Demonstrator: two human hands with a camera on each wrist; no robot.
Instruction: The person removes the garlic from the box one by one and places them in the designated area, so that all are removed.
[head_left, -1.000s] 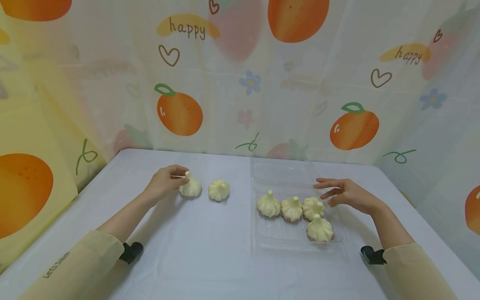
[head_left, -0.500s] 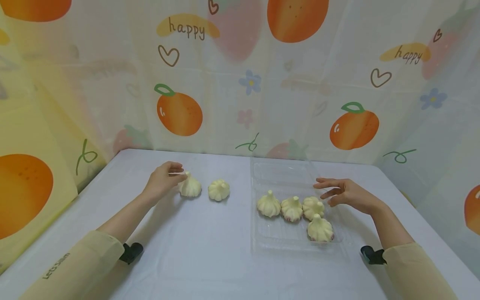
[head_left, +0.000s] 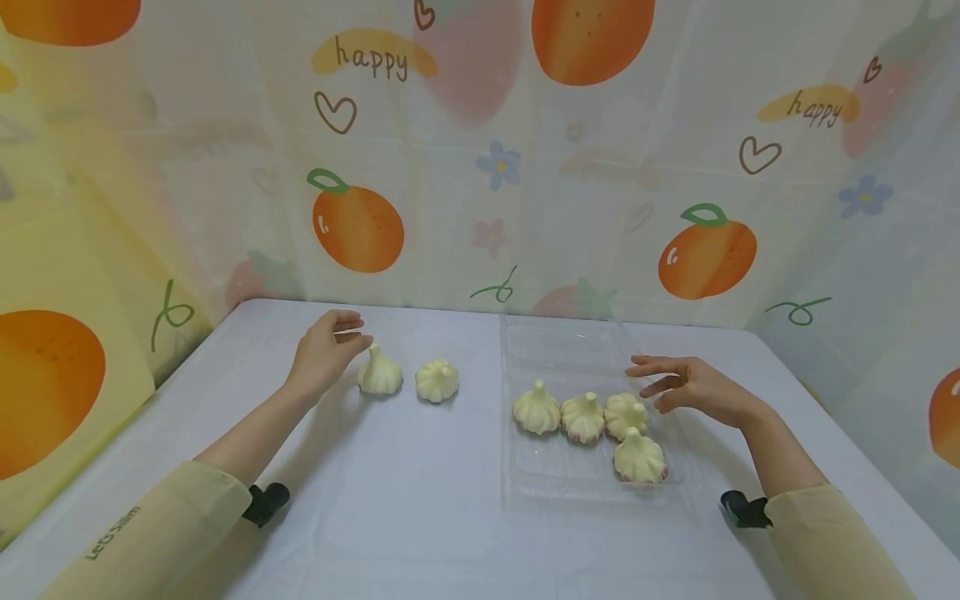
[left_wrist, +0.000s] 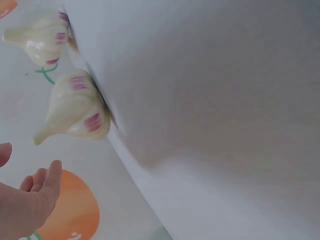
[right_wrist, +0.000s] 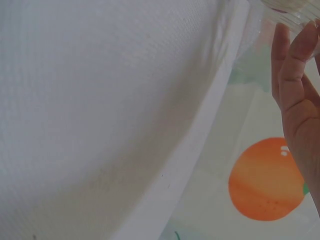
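Observation:
My left hand (head_left: 327,350) hovers just left of a white garlic bulb (head_left: 379,372), its fingertips by the stem. In the left wrist view a gap shows between those fingers and the same garlic bulb (left_wrist: 77,107), which has purple streaks near its base. To its right sits a second garlic bulb (head_left: 437,380). My right hand (head_left: 701,387), fingers loosely bent, is at the right side of a clear plastic container (head_left: 558,483). Several garlic bulbs lie inside: three in a row, including a garlic bulb (head_left: 536,408) at the left, and a garlic bulb (head_left: 640,457) nearer the front.
The clear lid (head_left: 562,342) stands up behind the container. A white cloth covers the table (head_left: 405,517). Behind it hangs a curtain (head_left: 442,225) printed with fruit. Each wrist carries a dark device, such as the left wrist camera (head_left: 266,504).
My left hand has risen and drawn back slightly from the left garlic bulb, leaving it standing on the table. The right hand and the bulbs in the container have stayed put.

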